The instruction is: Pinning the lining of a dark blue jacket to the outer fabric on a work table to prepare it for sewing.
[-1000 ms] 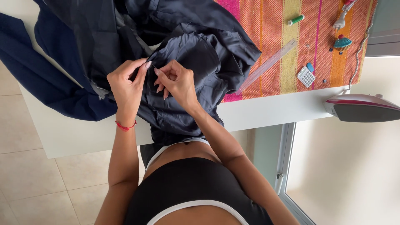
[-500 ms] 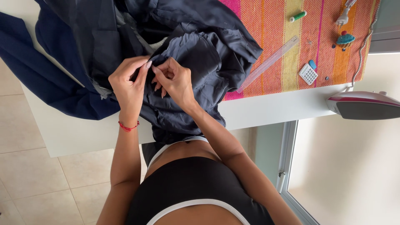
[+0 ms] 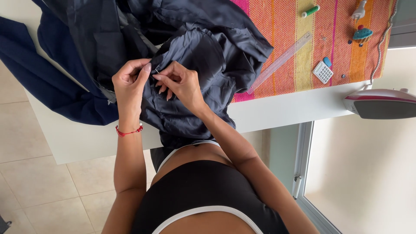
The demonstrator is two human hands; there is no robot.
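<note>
White table (image 3: 277, 108), dark garment (image 3: 203, 65) heaped under both hands, left hand (image 3: 130, 84) and right hand (image 3: 182, 84) pinching one fold (fingertips touching)

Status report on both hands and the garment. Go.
Left hand and right hand pinching dark navy garment on white table, fingertips meeting. Clear ruler lies apart, nothing blocking.

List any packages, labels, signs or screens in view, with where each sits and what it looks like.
No sign or screen shows.
Small flat pack: on the striped cloth near the table's front edge, right of the clear ruler; squarish, white with a grid of tiny cells, too small to tell its contents.
No label shows on the dark garment that the left hand and right hand pinch.
</note>
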